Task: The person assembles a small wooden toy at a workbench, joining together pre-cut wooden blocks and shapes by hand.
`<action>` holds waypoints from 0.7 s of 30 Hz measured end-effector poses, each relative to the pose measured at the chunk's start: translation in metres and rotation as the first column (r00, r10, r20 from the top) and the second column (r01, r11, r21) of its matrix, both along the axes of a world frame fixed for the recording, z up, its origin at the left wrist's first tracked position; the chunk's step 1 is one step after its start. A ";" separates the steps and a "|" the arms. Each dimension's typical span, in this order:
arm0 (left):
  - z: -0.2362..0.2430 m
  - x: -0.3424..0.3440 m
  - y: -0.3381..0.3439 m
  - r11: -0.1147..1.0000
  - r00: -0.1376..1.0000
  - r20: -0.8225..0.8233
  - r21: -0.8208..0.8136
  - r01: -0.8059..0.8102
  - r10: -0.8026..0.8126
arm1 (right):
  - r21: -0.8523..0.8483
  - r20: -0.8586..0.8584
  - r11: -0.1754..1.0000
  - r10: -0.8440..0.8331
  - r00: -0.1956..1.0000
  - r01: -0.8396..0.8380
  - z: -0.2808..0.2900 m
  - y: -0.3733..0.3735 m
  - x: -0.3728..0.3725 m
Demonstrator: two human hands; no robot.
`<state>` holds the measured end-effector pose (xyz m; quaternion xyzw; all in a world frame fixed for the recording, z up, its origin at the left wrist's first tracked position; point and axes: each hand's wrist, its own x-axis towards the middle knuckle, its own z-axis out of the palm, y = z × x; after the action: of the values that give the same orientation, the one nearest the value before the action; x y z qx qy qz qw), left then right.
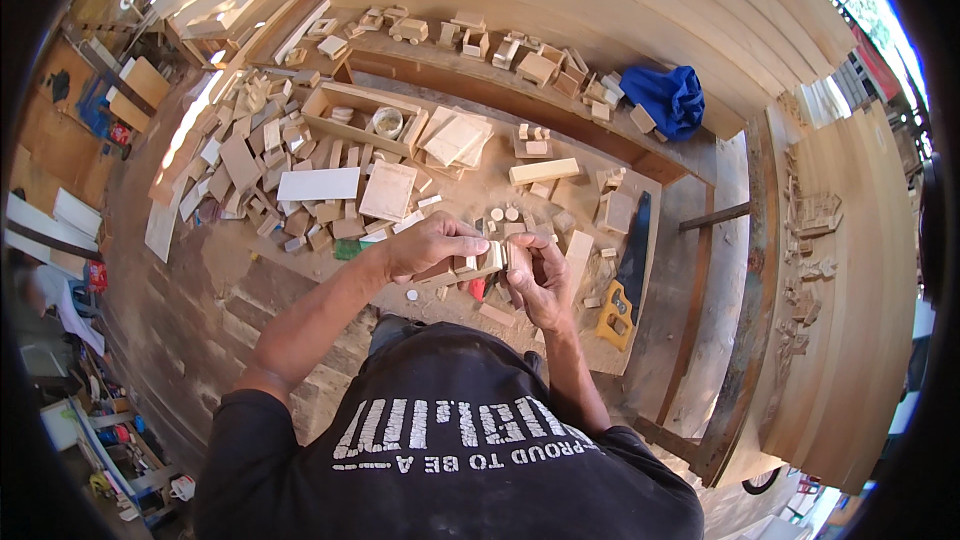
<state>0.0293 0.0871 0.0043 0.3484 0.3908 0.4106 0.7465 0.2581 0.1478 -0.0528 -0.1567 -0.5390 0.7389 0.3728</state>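
Note:
Over the near part of the workbench [455, 205], my left hand [432, 243] is closed around a small assembly of wooden blocks [489, 261], its thumb on top. My right hand [545, 285] pinches a small flat wooden block [517, 260] between thumb and fingers. That block stands upright against or very close to the end of the assembly; whether they touch, I cannot tell. Small round wooden discs [512, 213] lie just beyond my hands. Something red [477, 288] shows beneath them, its kind unclear.
Wood offcuts [240, 160] heap up at the left. A wooden tray [330, 124] holds a round container [387, 121]. Wooden toy vehicles [410, 31] line the back shelf, near a blue cloth [664, 100]. At the right lies a handsaw [616, 316] with a yellow handle.

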 end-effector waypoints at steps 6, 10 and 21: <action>0.000 0.001 0.002 1.000 1.000 -0.004 -0.005 0.007 -0.007 | -0.146 -0.116 0.989 -0.040 0.992 0.022 -0.007 -0.006 -0.007; -0.004 0.002 0.005 1.000 0.999 -0.042 -0.008 0.020 -0.021 | -0.214 -0.221 0.977 -0.036 0.975 -0.012 -0.017 -0.007 -0.011; -0.002 0.006 0.007 0.999 1.000 -0.018 -0.040 -0.010 0.010 | -0.179 -0.232 0.982 -0.100 0.968 0.058 -0.017 -0.009 -0.016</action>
<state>0.0350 0.0939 0.0019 0.3351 0.4074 0.4032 0.7478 0.2421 0.1392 -0.0699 -0.1191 -0.4178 0.7804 0.4496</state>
